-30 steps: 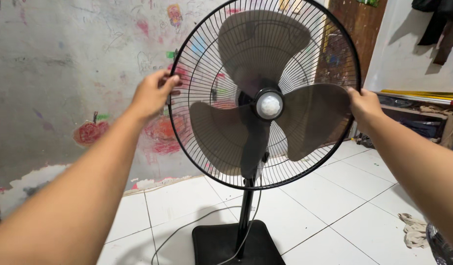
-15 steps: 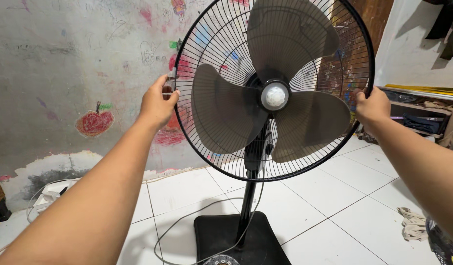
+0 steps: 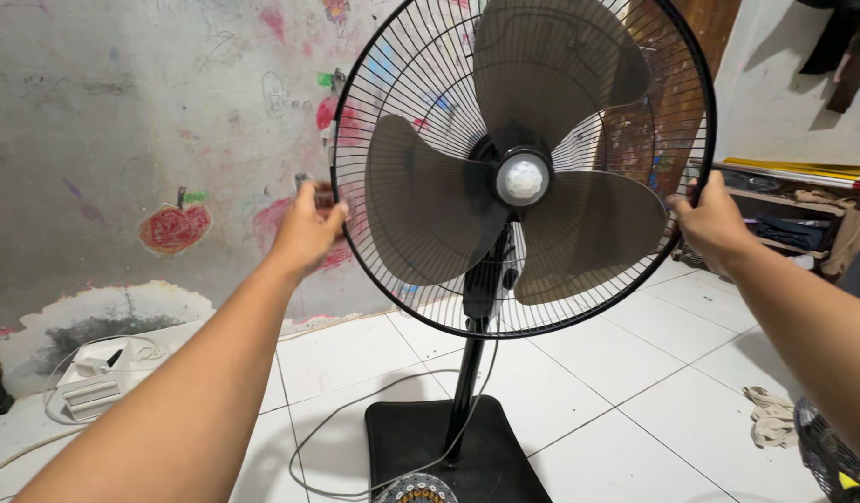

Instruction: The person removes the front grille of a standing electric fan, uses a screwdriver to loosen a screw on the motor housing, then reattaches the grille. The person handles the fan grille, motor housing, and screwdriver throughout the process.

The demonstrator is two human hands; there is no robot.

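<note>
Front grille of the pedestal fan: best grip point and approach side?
Grip the front grille by its black outer rim at mid-height, from both sides, where the left hand and right hand sit now. The thin wires look flimsy; the rim is the solid ring.

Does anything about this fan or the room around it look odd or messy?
The fan looks intact, held at its grille rim by the left hand and right hand. Oddities: childlike drawings and peeling paint on the wall, and a crumpled rag on the floor.
</note>
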